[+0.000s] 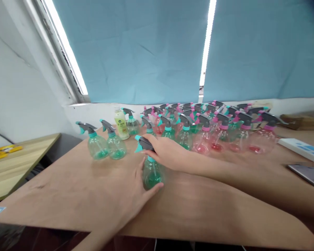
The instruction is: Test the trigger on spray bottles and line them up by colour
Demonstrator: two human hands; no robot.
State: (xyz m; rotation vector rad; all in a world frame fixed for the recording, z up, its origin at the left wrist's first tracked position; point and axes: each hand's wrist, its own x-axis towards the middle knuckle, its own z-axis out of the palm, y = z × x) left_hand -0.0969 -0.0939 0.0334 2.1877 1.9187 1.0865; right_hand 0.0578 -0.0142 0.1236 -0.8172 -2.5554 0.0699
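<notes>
Upright on the wooden table (75, 195) in front of me is a clear green spray bottle (154, 176) with a grey and turquoise spray head. My left hand (136, 195) is wrapped round the lower body, its thumb across the near side. From the right, my right hand (166, 151) grips the grey spray head on top. Two similar green spray bottles (97, 146) stand to the left. Behind my hands, several green and pink spray bottles (202, 139) are crowded in rows, partly hiding one another.
A pale yellow-green bottle (121, 123) with a label stands at the back left. At the right lie a white and blue box (302, 148) and a phone-like flat device (307, 174). A second table (39, 150) with a yellow item (6, 151) is at far left.
</notes>
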